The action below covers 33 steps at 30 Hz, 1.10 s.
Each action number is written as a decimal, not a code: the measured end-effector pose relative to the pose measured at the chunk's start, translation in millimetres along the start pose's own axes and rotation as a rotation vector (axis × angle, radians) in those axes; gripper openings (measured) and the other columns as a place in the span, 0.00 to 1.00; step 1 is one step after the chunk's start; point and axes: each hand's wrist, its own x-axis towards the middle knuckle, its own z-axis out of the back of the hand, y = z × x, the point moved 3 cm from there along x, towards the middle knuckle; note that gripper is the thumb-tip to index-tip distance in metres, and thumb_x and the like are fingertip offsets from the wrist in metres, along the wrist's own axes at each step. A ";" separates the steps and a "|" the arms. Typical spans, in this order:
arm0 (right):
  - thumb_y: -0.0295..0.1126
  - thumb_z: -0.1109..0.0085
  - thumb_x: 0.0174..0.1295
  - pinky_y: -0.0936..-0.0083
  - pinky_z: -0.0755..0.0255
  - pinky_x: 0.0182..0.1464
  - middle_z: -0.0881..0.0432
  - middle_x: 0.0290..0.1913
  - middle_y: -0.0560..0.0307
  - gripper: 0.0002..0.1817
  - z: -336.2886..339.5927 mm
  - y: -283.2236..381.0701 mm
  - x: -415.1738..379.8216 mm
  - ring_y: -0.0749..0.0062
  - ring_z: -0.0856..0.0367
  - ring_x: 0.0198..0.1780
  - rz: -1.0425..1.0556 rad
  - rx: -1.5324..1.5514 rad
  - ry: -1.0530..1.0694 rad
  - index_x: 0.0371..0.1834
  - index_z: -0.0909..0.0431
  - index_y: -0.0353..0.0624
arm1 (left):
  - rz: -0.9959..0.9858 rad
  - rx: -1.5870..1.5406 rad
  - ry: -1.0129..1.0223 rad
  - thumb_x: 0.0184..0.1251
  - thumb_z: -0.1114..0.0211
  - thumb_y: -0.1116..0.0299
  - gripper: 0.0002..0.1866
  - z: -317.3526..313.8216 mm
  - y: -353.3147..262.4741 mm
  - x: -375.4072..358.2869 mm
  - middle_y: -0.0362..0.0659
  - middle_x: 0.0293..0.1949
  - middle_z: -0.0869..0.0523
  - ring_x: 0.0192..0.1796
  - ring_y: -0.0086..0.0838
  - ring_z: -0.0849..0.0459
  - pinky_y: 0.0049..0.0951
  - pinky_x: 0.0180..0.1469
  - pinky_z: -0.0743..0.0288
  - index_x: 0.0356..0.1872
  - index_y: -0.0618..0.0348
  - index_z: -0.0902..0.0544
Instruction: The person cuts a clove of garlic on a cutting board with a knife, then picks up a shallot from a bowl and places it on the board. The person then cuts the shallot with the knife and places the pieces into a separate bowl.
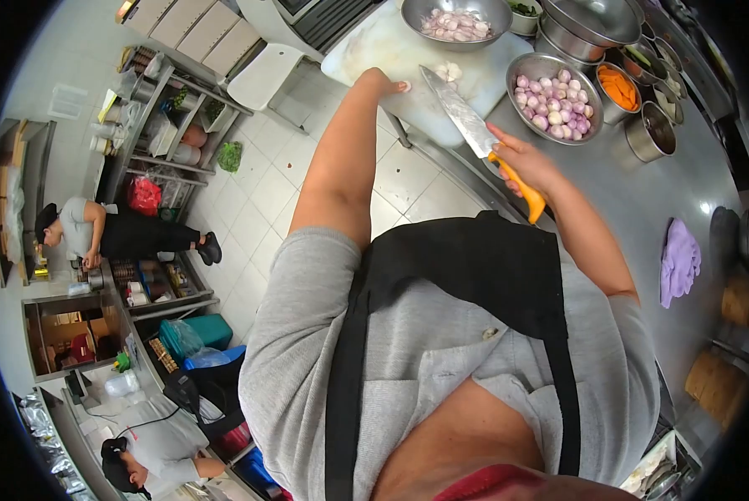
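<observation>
— Right hand [521,163] first: what is it doing?

— Its fingers are wrapped tight round the orange handle of a big knife [473,129]; the broad blade angles up over the white cutting board [366,50], with the tip near a small pale peeled piece [450,72] lying on it.

— And the left hand [389,84]?

— It rests at the board's near edge, beside that piece. Whether the fingers are spread or curled, I cannot tell from this angle.

— What sits around the board?

— A steel bowl of peeled shallots [455,25] at its far end, and a bowl of unpeeled purple ones [556,100] just beside it on the steel counter [642,209]. Past that, a small pan of orange slices [618,88] and a purple cloth [680,260].

— Any readable labels?

— None; everything is too small or blurred.

— Anyone else?

— Two other people [99,232] work by the shelves across the tiled floor.
</observation>
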 end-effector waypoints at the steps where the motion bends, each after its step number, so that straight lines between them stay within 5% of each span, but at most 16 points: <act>1: 0.42 0.56 0.71 0.83 0.38 0.15 0.33 0.20 0.65 0.29 -7.0 -0.6 2.8 0.83 0.36 0.14 0.007 0.088 0.017 0.74 0.48 0.67 | -0.014 -0.009 -0.005 0.37 0.29 0.30 0.44 1.3 -0.7 -1.9 0.58 0.29 0.17 0.31 0.41 0.17 0.38 0.36 0.25 0.31 0.74 0.18; 8: 0.43 0.57 0.71 0.83 0.39 0.16 0.33 0.20 0.65 0.29 -30.2 -5.6 11.2 0.83 0.36 0.15 0.014 0.209 0.046 0.75 0.48 0.66 | 0.016 -0.060 0.121 0.37 0.27 0.32 0.38 13.5 -9.8 -13.0 0.45 0.10 0.30 0.14 0.33 0.30 0.36 0.21 0.37 0.07 0.61 0.31; 24: 0.42 0.58 0.70 0.80 0.38 0.18 0.34 0.21 0.64 0.29 -40.9 5.5 30.4 0.81 0.35 0.16 0.025 0.131 0.062 0.75 0.48 0.64 | -0.005 -0.038 0.097 0.37 0.27 0.32 0.39 5.6 -5.0 -3.3 0.49 0.13 0.25 0.18 0.35 0.26 0.37 0.25 0.31 0.10 0.66 0.27; 33: 0.42 0.58 0.70 0.80 0.37 0.17 0.34 0.21 0.63 0.29 -42.9 6.6 31.8 0.81 0.36 0.15 0.006 0.091 0.074 0.75 0.49 0.65 | -0.020 -0.005 -0.001 0.36 0.28 0.30 0.50 -8.1 5.2 8.7 0.61 0.37 0.15 0.39 0.45 0.15 0.37 0.42 0.23 0.39 0.79 0.19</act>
